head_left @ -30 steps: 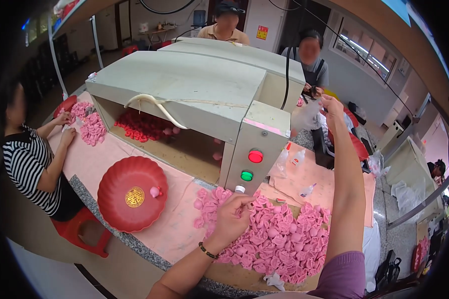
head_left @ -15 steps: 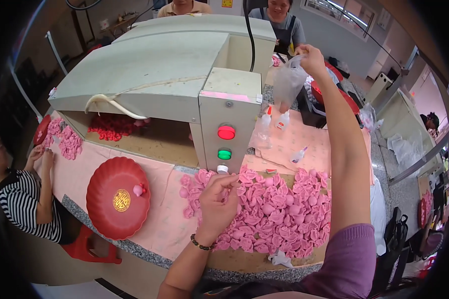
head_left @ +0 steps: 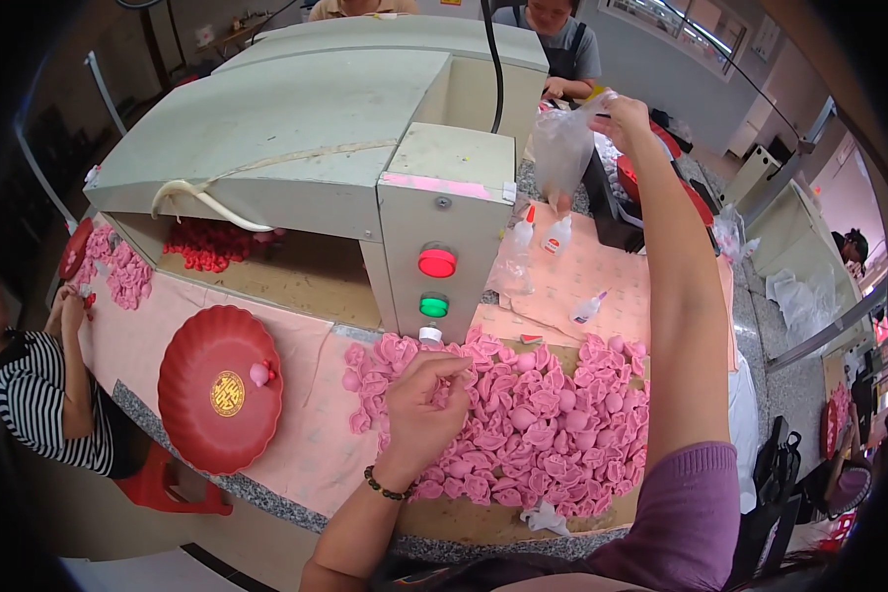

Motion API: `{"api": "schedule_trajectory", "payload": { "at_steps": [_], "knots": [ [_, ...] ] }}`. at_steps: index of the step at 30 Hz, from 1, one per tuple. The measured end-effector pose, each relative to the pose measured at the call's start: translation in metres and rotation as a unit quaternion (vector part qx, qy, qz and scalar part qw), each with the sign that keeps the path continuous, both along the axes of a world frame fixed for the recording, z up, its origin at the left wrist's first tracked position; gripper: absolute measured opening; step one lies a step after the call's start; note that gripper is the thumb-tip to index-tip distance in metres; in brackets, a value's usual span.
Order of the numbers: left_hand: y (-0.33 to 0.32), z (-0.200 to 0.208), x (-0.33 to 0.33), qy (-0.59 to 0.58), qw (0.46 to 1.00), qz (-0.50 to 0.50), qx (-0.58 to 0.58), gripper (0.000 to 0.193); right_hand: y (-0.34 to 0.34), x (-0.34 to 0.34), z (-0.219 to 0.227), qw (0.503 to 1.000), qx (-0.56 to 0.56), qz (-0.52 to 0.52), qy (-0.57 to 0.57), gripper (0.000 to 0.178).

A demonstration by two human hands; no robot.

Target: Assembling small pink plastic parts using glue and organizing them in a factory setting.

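My right hand [head_left: 624, 126] reaches far forward, its fingers closed on the upper edge of a clear plastic bag [head_left: 562, 148]. The bag hangs down above small squeeze bottles, one with an orange tip [head_left: 522, 233] and one with a white cap [head_left: 556, 237]. Bent fingers and thumb come together on my left hand [head_left: 426, 400], over the left part of a wide heap of pink petal-like pieces and balls [head_left: 553, 434]. What sits in that pinch, if anything, is too small to make out. A third bottle with a purple tip [head_left: 589, 308] lies behind the heap.
A pale green machine [head_left: 276, 118] with red and green buttons stands ahead; red pieces [head_left: 210, 247] lie in its opening. Left of the heap is a scalloped red plate [head_left: 189, 414] bearing a small pink ball [head_left: 260, 374]. Co-workers are at the left and across; a black tray [head_left: 614, 233] stands right.
The view has shifted slightly. My right hand still grips the bag, which is a little farther left in the picture. My left hand keeps its pinch. The co-worker across has bent the head down.
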State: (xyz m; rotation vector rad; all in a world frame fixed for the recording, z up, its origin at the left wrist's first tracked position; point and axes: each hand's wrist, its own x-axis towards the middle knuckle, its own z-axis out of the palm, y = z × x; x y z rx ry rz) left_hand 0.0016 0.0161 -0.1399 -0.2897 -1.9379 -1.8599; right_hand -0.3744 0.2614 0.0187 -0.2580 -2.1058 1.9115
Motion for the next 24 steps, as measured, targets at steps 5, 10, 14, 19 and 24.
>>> {"api": "schedule_trajectory", "payload": {
  "at_steps": [5, 10, 14, 19, 24],
  "knots": [
    [-0.006, 0.004, 0.010, -0.019, 1.000, 0.016, 0.003, 0.032, 0.004, -0.024, -0.009, 0.968, -0.141, 0.114, 0.171, 0.035],
    [0.003, -0.003, 0.008, -0.016, 1.000, 0.002, 0.008, 0.034, 0.037, -0.023, -0.010, 0.991, -0.037, 0.029, 0.123, 0.035],
    [-0.004, 0.000, 0.012, -0.041, 0.999, -0.005, 0.029, 0.034, 0.015, 0.021, 0.014, 0.977, 0.206, -0.031, 0.034, 0.039],
    [-0.002, 0.002, 0.005, 0.008, 0.998, -0.002, 0.066, 0.033, 0.030, 0.033, 0.038, 0.995, -0.029, 0.042, 0.089, 0.047],
    [-0.001, 0.005, 0.003, 0.012, 0.996, -0.018, 0.081, 0.032, 0.038, 0.083, 0.095, 0.979, -0.071, 0.078, 0.175, 0.046]
  ]
}}
